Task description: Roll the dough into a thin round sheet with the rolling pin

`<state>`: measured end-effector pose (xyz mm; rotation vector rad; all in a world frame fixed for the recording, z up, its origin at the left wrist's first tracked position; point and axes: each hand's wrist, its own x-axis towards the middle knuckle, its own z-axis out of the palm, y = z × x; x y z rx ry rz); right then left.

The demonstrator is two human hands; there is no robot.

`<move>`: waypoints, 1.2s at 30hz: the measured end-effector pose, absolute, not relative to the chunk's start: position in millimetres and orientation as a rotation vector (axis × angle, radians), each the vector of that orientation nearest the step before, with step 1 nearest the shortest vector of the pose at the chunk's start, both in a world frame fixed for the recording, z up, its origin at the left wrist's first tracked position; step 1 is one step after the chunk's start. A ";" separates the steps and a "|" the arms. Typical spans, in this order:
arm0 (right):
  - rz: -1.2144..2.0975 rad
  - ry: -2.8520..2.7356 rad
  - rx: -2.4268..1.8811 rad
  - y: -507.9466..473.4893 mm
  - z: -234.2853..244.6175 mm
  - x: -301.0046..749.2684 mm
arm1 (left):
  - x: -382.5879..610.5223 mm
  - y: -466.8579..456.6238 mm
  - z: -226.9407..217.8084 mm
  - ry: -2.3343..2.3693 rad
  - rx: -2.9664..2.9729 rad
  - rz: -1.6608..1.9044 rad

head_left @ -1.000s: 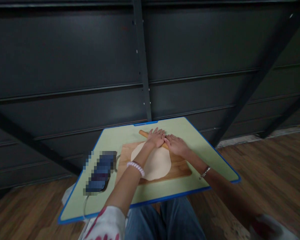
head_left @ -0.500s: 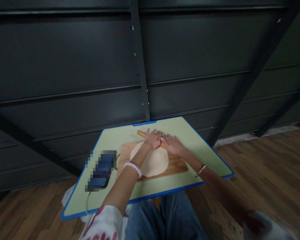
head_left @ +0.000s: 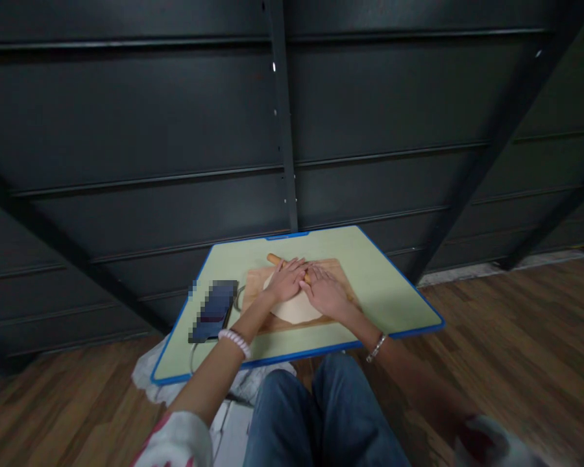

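A wooden rolling pin lies slantwise over a thin, round sheet of pale dough. My left hand rests flat across the pin, its fingers stretched forward. Beside it, touching or nearly touching, my right hand presses on the pin with its fingers extended and palm down. Both hands are open and cover most of the pin and the far part of the dough. Under the dough is a wooden cutting board.
The board stands on a small pale green table with a blue rim. Left of the board lies a phone, partly pixelated, with a cable. A dark panelled wall rises behind, and my knees are at the near edge.
My hands and the rolling pin have come nearer to me over the dough, covering more of it. The camera view has shifted slightly.
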<state>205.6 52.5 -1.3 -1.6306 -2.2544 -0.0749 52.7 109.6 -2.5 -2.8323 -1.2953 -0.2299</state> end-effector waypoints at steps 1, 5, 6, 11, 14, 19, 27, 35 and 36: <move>-0.086 -2.257 -1.618 49.4 -1.6 203.9 | 49.7 106.7 -4.2 -1.300 -2.821 -0.244; -0.067 -2.302 -1.550 42.2 -4.1 203.3 | 43.9 96.4 -4.9 -1.285 -2.788 -0.275; -0.053 -2.319 -1.544 41.5 -4.3 204.3 | 43.4 94.3 -3.7 -1.272 -2.783 -0.280; -0.006 -2.418 -1.505 37.2 1.0 211.7 | 39.9 87.3 3.8 -1.237 -2.786 -0.332; -0.024 -2.464 -1.455 31.3 5.2 215.7 | 34.1 83.4 8.7 -1.218 -2.815 -0.373; 0.004 -2.437 -1.321 22.9 3.8 219.3 | 17.5 73.3 19.9 -1.155 -2.915 -0.492; 0.003 -2.347 -1.385 22.1 -5.4 220.0 | 1.8 69.5 16.8 -1.294 -2.839 -0.328; 0.076 -2.484 -1.221 27.8 5.3 235.9 | -22.7 44.5 8.9 -1.515 -2.643 -0.434; 0.112 -2.494 -1.186 27.9 7.6 239.3 | -24.9 38.5 8.0 -1.527 -2.639 -0.451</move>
